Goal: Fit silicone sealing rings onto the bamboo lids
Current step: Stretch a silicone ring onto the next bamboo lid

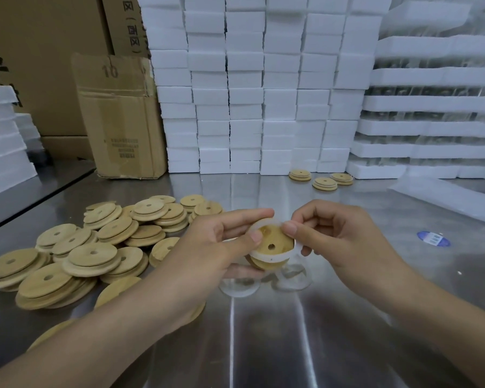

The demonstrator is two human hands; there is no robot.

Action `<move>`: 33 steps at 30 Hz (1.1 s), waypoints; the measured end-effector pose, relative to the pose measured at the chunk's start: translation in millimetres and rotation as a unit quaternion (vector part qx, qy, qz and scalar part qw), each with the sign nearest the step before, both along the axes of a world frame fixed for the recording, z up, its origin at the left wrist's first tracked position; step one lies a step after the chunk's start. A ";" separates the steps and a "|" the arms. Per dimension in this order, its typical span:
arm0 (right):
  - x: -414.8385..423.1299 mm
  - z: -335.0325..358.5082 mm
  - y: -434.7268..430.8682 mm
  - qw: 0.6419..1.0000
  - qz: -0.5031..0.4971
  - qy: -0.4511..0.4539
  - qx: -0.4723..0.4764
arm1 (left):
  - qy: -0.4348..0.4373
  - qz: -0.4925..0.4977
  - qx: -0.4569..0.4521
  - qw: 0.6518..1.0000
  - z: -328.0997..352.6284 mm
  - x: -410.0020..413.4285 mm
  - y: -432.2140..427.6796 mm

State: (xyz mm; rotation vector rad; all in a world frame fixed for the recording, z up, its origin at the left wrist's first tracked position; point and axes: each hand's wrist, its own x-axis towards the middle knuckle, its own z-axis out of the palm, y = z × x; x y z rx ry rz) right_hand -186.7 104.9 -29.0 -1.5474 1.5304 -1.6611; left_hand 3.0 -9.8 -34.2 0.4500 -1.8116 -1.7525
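Head view, ring-fitting step. The left hand (221, 242) grips one bamboo lid (275, 239) just above the steel table (263, 345). Its fingers curl behind the disc and its thumb presses on the left rim. The lid's stepped face, with the centre hole, is tilted up toward the camera. A white silicone ring (272, 257) lies around the raised step, and its band shows along the lower arc and the upper-left arc. The right hand (339, 239) pinches the ring between thumb and forefinger at the lid's upper-right edge. That thumb hides whether the band is already seated there.

The relation that matters: the lid is a disc with no long axis, so only the sides count. The anchored part of the ring lies on the left-thumb side, and the pinched, apparently unseated part lies directly opposite, on the side nearer the right hand. The coming move therefore probably falls to the right hand, which would draw the band outward and down over the step's right edge while the left hand holds the disc against the pull.

A pile of lids (76, 256) lies left of the hands. Loose translucent rings (237, 287) rest on the table below them, and three small lid stacks (324, 183) stand well apart near the foam blocks (244, 93)
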 end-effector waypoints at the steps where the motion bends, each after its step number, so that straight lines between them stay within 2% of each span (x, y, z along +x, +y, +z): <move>1: -1.8 0.8 0.1 1.000 0.002 0.001 0.005 | 0.008 0.001 0.007 1.000 -0.3 -0.1 -1.1; 15: -2.8 8.4 3.4 0.998 0.018 -0.001 0.068 | 0.114 0.067 0.079 0.988 -8.4 -3.2 1.4; 19: 4.9 -6.5 3.6 0.983 0.051 0.048 0.171 | 0.196 0.102 0.161 0.962 19.8 5.6 -10.7; 22: 16.5 -17.4 1.5 0.977 0.070 0.067 0.190 | 0.208 0.106 0.121 0.965 38.6 18.1 -19.5; 28: 20.8 -6.3 5.0 0.998 0.034 0.016 0.057 | 0.109 0.068 0.015 0.992 14.8 4.4 0.0; 33: 23.0 -10.6 4.0 0.999 0.040 -0.007 0.020 | 0.059 0.044 -0.075 0.994 2.1 -0.6 10.1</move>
